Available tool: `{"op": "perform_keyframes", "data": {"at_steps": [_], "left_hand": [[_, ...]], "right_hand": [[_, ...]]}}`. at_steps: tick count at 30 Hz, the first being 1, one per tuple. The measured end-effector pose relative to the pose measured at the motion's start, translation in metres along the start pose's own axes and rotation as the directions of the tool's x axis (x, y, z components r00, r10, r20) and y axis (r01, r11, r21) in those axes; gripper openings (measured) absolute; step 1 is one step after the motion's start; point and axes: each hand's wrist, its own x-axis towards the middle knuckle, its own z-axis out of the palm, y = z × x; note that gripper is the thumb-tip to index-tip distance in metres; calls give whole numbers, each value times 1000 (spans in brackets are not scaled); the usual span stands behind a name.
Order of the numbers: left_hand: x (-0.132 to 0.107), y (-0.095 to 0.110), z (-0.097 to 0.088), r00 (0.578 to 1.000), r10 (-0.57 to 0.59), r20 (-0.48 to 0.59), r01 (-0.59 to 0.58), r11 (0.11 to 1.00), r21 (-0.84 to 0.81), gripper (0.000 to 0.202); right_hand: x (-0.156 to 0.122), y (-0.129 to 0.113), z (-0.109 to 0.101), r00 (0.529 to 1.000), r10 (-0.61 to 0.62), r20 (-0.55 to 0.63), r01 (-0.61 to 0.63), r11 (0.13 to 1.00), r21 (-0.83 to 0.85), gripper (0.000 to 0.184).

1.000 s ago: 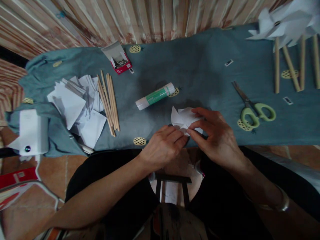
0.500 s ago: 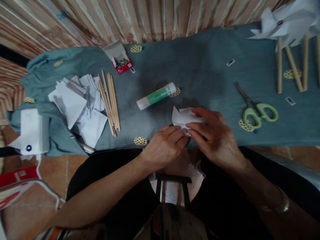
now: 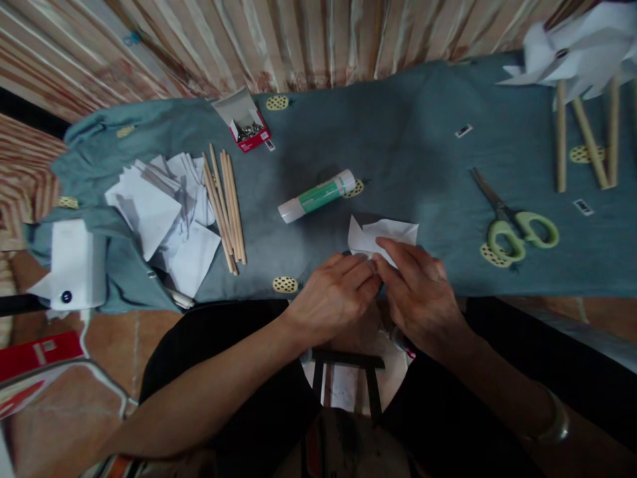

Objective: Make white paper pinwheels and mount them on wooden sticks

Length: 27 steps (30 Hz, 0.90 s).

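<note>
At the middle of the frame, our left hand (image 3: 336, 292) and right hand (image 3: 421, 292) both pinch the paper (image 3: 385, 234) on the cloth (image 3: 408, 153), fingertips close together. We think the fold goes well if the fingers press flat and do not pull.

The right hand (image 3: 421, 295) has drawn back toward the near side, off the top of the paper (image 3: 385, 234). The paper's far right corner now lies uncovered.
</note>
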Motion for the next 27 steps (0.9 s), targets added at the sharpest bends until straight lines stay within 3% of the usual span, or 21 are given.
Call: {"op": "perform_keyframes", "data": {"at_steps": [4,11,19,27], "left_hand": [[1,-1,0,999,3,-40,-3,1000,7,16],[1,-4,-2,1000,-9,-8,9,1000,13,16],[1,-6,-3,999,-25,-20,26,999,37,18],[0,-27,-11,992,-105,-70,113,987,110,16]], "right_hand": [[-1,-4,2,1000,-21,-13,21,1000,3,33],[-1,-5,5,999,-8,-44,10,999,37,32],[-2,19,-8,986,126,-111,-116,989,89,45],[3,37,-18,966,246,-76,-234,962,144,36]]}}
